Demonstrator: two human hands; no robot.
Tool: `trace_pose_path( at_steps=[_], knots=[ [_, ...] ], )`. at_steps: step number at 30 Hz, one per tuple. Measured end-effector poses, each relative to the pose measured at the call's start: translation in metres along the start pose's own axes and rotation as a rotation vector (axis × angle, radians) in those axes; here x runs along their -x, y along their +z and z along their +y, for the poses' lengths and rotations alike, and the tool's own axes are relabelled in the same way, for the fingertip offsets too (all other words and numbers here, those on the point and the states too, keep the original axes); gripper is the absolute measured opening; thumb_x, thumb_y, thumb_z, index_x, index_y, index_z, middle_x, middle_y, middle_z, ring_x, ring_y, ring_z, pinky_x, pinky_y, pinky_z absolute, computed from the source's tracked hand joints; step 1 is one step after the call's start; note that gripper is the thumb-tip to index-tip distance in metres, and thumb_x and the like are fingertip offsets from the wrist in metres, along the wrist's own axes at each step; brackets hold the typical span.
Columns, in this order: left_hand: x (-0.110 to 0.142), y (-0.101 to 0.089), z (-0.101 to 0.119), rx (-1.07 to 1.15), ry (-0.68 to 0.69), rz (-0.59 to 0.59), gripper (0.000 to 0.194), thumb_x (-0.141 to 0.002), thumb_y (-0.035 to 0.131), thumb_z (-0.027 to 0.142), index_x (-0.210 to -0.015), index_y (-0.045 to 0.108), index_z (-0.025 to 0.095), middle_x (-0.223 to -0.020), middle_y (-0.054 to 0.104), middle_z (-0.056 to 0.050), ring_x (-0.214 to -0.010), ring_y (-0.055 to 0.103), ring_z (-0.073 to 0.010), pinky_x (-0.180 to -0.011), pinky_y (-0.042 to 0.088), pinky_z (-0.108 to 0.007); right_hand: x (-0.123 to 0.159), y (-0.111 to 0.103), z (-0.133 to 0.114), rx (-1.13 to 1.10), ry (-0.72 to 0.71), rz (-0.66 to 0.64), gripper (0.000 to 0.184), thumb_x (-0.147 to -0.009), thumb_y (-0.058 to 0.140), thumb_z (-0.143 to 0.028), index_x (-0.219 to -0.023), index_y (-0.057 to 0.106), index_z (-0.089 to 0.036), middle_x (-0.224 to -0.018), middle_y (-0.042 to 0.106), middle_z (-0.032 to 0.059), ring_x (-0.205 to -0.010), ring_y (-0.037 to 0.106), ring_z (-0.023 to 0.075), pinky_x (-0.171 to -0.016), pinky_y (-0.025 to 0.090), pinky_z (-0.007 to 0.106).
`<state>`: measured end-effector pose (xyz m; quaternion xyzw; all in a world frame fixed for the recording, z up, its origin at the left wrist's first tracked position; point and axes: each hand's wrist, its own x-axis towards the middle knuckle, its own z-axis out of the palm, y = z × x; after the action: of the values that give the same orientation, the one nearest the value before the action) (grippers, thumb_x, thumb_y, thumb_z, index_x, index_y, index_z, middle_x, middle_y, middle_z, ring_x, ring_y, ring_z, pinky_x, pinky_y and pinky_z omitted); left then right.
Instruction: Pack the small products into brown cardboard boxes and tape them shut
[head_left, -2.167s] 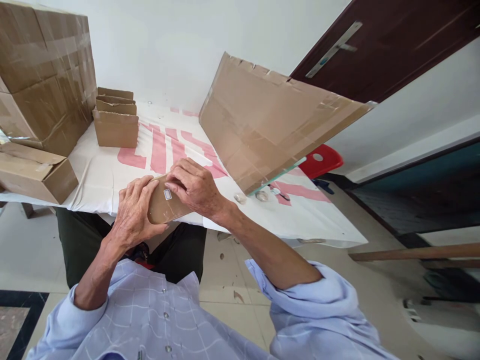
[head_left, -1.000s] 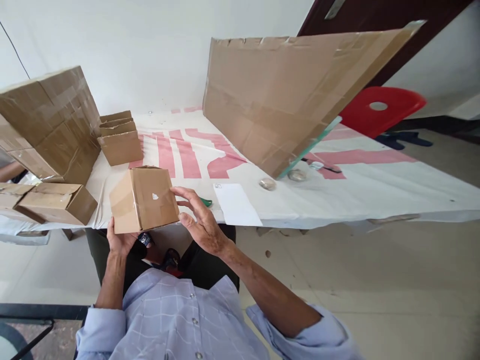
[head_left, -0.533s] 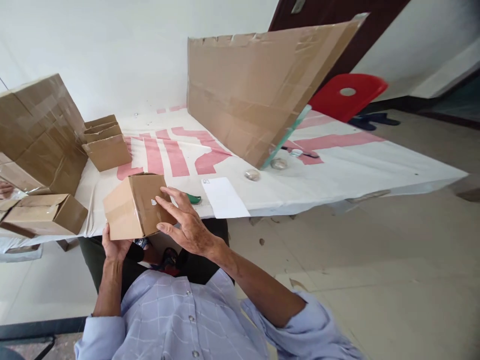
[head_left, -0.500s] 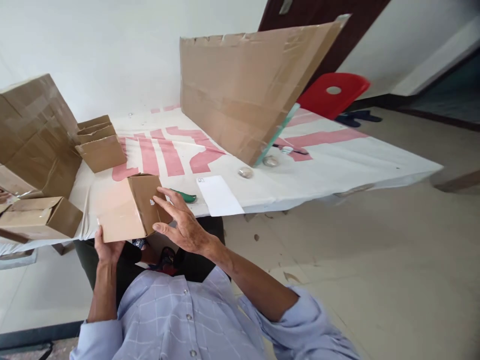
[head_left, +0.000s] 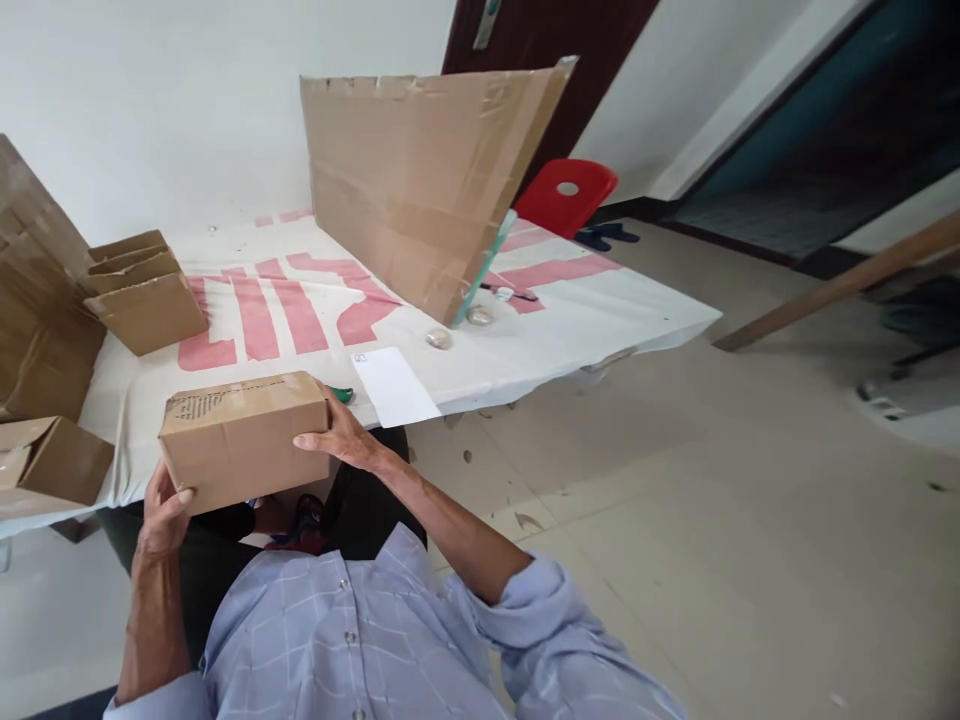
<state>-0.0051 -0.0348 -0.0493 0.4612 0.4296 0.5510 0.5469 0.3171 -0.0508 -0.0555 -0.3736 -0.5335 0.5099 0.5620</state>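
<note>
A closed cardboard box (head_left: 244, 440) is held at the table's front edge, with its long side facing me and small dark print on its top. My left hand (head_left: 163, 510) grips the lower left corner, thumb on the front face. Around the right end wraps my right hand (head_left: 337, 432), its thumb lying on the front face; its other fingers are partly hidden behind the box. Just beyond that hand, a green object (head_left: 342, 394) shows in part. A white sheet of paper (head_left: 396, 386) lies to the right of it.
A large cardboard panel (head_left: 405, 190) stands on the cloth-covered table (head_left: 592, 320). Two small roundish objects, one a clear lump (head_left: 439, 339), sit near its foot. Leftward are an open carton (head_left: 154, 300), another box (head_left: 67, 465) and a big carton (head_left: 37, 300). Behind is a red chair (head_left: 568, 195).
The box has been turned so a long side and printed top now show. My right hand, earlier with fingers spread against its side, now grips its right end. The view has swung right.
</note>
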Motion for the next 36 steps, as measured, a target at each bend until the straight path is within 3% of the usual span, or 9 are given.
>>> trace_pose_path(
  at_steps=[6, 10, 13, 16, 21, 29, 36],
  knots=[
    [-0.007, 0.006, 0.023, -0.322, -0.031, -0.154, 0.089, -0.038, 0.105, 0.026, -0.121, 0.075, 0.021, -0.126, 0.078, -0.014, -0.132, 0.067, -0.0445, -0.109, 0.061, -0.051, -0.003, -0.020, 0.007, 0.153, -0.064, -0.028, 0.136, -0.063, 0.100, -0.054, -0.176, 0.027, -0.032, -0.180, 0.034, 0.0131, -0.163, 0.039, 0.0341, -0.133, 0.035, 0.053],
    [-0.011, 0.006, 0.026, -0.407, 0.048, -0.247, 0.103, -0.044, 0.107, 0.027, -0.140, 0.067, 0.022, -0.147, 0.069, -0.016, -0.148, 0.056, -0.0445, -0.125, 0.047, -0.056, -0.010, -0.028, 0.014, 0.225, -0.072, -0.097, 0.135, -0.066, 0.099, -0.051, -0.177, 0.025, -0.031, -0.179, 0.035, 0.0137, -0.164, 0.038, 0.0325, -0.135, 0.028, 0.054],
    [-0.011, 0.001, 0.024, -0.369, 0.139, -0.231, 0.112, -0.049, 0.107, 0.031, -0.150, 0.057, 0.026, -0.164, 0.055, -0.019, -0.160, 0.044, -0.0440, -0.125, 0.046, -0.055, -0.014, -0.031, 0.022, 0.248, -0.051, -0.131, 0.134, -0.068, 0.098, -0.050, -0.177, 0.023, -0.030, -0.176, 0.040, 0.0142, -0.162, 0.041, 0.0315, -0.134, 0.031, 0.055],
    [-0.009, -0.004, 0.025, -0.414, 0.205, -0.203, 0.099, -0.053, 0.106, 0.036, -0.141, 0.060, 0.026, -0.162, 0.055, -0.019, -0.155, 0.051, -0.0417, -0.117, 0.053, -0.053, -0.015, -0.031, 0.027, 0.277, -0.038, -0.138, 0.134, -0.069, 0.099, -0.048, -0.178, 0.021, -0.030, -0.177, 0.038, 0.0141, -0.161, 0.041, 0.0307, -0.134, 0.030, 0.054],
    [-0.004, -0.006, 0.037, -0.555, 0.263, -0.298, 0.068, -0.065, 0.102, 0.042, -0.119, 0.065, 0.024, -0.161, 0.055, -0.018, -0.143, 0.061, -0.0376, -0.112, 0.057, -0.052, -0.010, -0.028, 0.026, 0.320, -0.047, -0.113, 0.136, -0.067, 0.100, -0.048, -0.177, 0.023, -0.029, -0.178, 0.037, 0.0156, -0.162, 0.041, 0.0310, -0.135, 0.029, 0.052],
    [0.009, 0.001, 0.045, -0.712, 0.322, -0.309, 0.070, -0.079, 0.090, 0.060, -0.136, 0.070, 0.026, -0.154, 0.054, -0.015, -0.145, 0.055, -0.0379, -0.115, 0.055, -0.051, 0.004, -0.021, 0.022, 0.405, -0.076, -0.109, 0.130, -0.072, 0.098, -0.049, -0.177, 0.024, -0.029, -0.179, 0.035, 0.0156, -0.166, 0.035, 0.0320, -0.138, 0.023, 0.054],
    [0.022, -0.004, 0.042, -0.735, 0.350, -0.245, 0.071, -0.078, 0.090, 0.060, -0.137, 0.069, 0.027, -0.153, 0.055, -0.012, -0.147, 0.053, -0.0369, -0.127, 0.045, -0.052, 0.011, -0.008, 0.021, 0.476, -0.109, -0.119, 0.128, -0.077, 0.096, -0.054, -0.177, 0.021, -0.025, -0.178, 0.037, 0.0181, -0.165, 0.037, 0.0336, -0.138, 0.028, 0.051]
  ],
)
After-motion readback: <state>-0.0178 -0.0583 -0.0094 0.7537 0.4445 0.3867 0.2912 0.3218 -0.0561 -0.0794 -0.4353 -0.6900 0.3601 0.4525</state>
